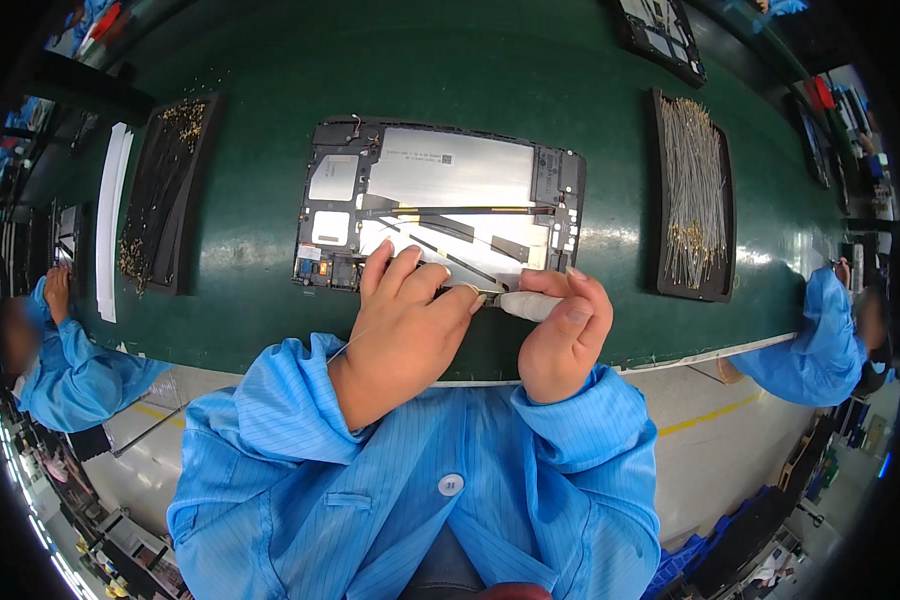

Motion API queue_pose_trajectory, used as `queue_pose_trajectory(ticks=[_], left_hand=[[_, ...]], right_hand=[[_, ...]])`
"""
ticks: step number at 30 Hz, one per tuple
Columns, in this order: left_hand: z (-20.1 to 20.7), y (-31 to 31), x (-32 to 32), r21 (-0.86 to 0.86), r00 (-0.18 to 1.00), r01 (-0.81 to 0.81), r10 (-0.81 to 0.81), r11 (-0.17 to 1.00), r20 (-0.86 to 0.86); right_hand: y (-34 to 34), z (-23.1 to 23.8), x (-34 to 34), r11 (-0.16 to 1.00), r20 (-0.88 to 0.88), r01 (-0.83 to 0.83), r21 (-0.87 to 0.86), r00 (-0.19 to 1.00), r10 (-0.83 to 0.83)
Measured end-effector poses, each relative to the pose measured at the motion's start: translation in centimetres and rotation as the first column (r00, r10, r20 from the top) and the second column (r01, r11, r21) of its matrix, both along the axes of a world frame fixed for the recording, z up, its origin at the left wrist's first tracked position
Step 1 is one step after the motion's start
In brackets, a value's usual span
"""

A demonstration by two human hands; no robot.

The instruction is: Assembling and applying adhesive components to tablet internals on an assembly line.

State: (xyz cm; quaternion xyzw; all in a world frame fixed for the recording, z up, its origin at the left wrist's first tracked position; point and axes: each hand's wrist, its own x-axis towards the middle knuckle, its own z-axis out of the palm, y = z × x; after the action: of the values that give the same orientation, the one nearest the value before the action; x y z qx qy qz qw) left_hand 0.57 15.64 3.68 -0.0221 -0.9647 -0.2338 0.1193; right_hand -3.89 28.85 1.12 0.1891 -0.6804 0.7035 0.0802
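An opened tablet lies on the green bench in front of me, its silver battery, black flex strips and circuit boards exposed. My left hand rests over its near edge, fingers curled. Thumb and index finger are pinched at that edge, and a thin grey cable trails back across the hand toward the wrist. From the right, my right hand grips a white-wrapped tool with a dark tip. The tip meets the tablet's near edge beside my left fingertips, which partly hide the contact spot.
To the right, a black tray holds many thin grey cables with gold ends. Another dark tray at left holds black strips with gold ends. Beside it lies a white strip. Another opened tablet sits far right. People in blue work on both sides.
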Motion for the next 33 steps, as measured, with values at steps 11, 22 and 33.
queue_pose_trajectory(ticks=[11, 22, 33], left_hand=[[0.1, 0.1, 0.1, -0.003, 1.000, 0.004, -0.004, 1.000, 0.018], [0.1, -0.2, 0.2, -0.043, 1.000, 0.013, -0.012, 0.999, 0.011], [-0.8, -11.9, 1.6, 0.119, 0.821, -0.552, 0.563, 0.825, -0.096]], right_hand=[[-0.1, 0.6, 0.0, 0.999, -0.025, 0.036, 0.041, 0.999, -0.035], [-1.2, 2.1, -1.1, 0.876, -0.190, -0.013, 0.482, 0.975, 0.118], [4.5, 3.4, -2.1, 0.990, 0.740, 0.134, -0.051, 0.670, -0.053]])
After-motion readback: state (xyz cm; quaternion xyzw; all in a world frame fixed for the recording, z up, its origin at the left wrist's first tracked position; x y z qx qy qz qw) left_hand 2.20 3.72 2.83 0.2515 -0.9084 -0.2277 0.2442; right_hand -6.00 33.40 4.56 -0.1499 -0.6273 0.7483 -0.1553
